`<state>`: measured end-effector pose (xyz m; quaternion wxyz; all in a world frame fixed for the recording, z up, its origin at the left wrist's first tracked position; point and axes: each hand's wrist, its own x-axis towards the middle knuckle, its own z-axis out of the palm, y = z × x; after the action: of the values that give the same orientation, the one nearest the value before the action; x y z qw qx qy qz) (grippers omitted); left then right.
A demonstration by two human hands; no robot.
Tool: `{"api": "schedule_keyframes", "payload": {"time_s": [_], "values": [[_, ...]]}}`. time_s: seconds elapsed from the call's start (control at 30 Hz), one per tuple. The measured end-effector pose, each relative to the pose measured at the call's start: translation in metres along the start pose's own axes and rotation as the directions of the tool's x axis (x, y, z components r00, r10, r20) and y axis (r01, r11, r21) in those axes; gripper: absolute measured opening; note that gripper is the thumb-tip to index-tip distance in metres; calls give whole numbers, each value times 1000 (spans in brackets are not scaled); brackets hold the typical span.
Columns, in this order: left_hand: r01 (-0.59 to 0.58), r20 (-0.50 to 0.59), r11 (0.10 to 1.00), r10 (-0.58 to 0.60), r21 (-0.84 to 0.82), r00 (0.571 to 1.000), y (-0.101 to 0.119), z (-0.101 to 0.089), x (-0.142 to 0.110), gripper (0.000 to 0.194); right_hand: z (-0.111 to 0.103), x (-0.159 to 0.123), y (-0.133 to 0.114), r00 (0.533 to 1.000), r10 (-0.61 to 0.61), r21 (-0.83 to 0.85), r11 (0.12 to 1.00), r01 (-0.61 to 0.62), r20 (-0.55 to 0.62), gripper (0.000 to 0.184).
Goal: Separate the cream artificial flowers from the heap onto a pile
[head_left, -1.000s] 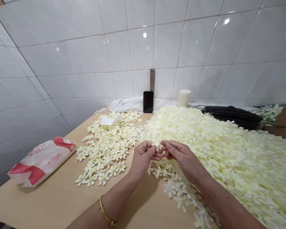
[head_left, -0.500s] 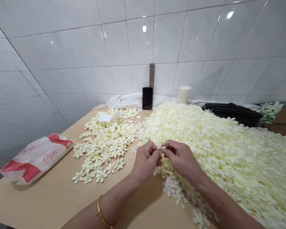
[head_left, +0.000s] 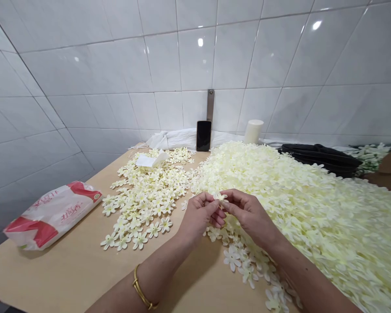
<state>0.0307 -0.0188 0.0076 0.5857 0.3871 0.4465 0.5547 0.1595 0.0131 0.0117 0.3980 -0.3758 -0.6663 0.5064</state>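
Observation:
Between my fingertips is a small cream artificial flower [head_left: 220, 197], pinched from both sides just above the table. My left hand [head_left: 200, 215] grips it with thumb and forefinger, the other fingers curled below. From the other side my right hand [head_left: 247, 213] pinches the same flower. Behind and to the right spreads a large heap of pale yellow-white artificial flowers [head_left: 296, 204]. Left of my hands lies a smaller, flatter spread of similar flowers [head_left: 150, 195], with yellower centres. A few loose flowers [head_left: 232, 257] lie under my right forearm.
A red and white tissue pack [head_left: 55, 215] lies at the table's left. A phone [head_left: 203, 136] leans by the tiled wall, with a white cylinder [head_left: 253, 131] to its right. A black bag [head_left: 321, 158] sits behind the heap. White paper [head_left: 151, 160] rests on the left flowers.
The flower between my fingertips now shows its petals more openly, and my fingers have shifted slightly around it. The whole view has moved a little; the surrounding things stay in place.

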Motion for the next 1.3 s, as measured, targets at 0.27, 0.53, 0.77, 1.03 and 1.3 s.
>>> {"api": "schedule_keyframes", "payload": {"time_s": [0.27,0.53,0.77,1.03,1.3], "values": [[153,119,988,-148,-34,982,-1,-6,3,31,-6,-5,-3,995,43,-70,997,-37,85,36],[96,138,978,-70,-186,988,-7,-10,9,34,-10,2,-4,941,323,176,925,-337,101,41],[102,144,991,-90,-83,985,3,-10,4,22,-11,0,-8,959,262,260,923,-282,108,30],[-200,-128,915,258,352,958,-15,5,6,14,25,-15,3,908,-410,-625,732,272,-85,13],[-21,-25,997,24,81,999,0,1,3,21,4,-2,3,989,87,-80,992,-96,-117,20]]}}
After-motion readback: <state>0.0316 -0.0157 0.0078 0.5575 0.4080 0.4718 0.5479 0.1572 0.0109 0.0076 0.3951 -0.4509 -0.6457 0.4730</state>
